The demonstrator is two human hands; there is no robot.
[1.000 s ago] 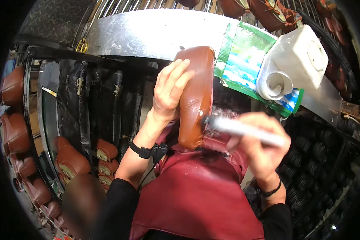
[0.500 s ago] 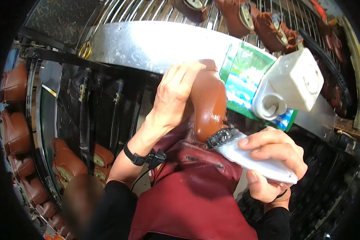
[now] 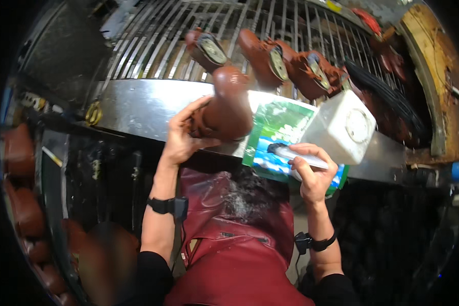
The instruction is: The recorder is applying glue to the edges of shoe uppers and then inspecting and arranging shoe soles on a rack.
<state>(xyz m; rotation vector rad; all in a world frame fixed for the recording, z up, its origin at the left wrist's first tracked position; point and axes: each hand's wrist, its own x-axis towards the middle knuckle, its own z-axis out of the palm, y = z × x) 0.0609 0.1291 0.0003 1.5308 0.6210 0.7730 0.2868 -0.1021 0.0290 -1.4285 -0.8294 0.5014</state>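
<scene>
My left hand point(image 3: 181, 135) grips a glossy brown leather shoe upper on its last point(image 3: 232, 109), raised over the metal edge of the conveyor. Its fingers wrap around the shoe's left side, partly hidden. My right hand point(image 3: 315, 173) is closed on a brush with a pale, flat handle point(image 3: 307, 157) and dark bristles. The bristle end is above a green and blue plastic packet point(image 3: 283, 120), apart from the shoe; whether it touches the packet I cannot tell. A white plastic jug point(image 3: 344, 127) lies on the packet, just beyond my right hand.
Several brown shoes point(image 3: 262, 58) rest on the metal roller conveyor point(image 3: 158, 48) ahead. Yellow-handled scissors point(image 3: 93, 113) hang at its left edge. More brown shoes point(image 3: 23, 209) are stacked at far left. A dark red apron point(image 3: 234, 255) covers my lap.
The shoe has moved up and left, away from my lap, and been turned in my left hand. My right hand has carried the brush off the shoe, up over the packet.
</scene>
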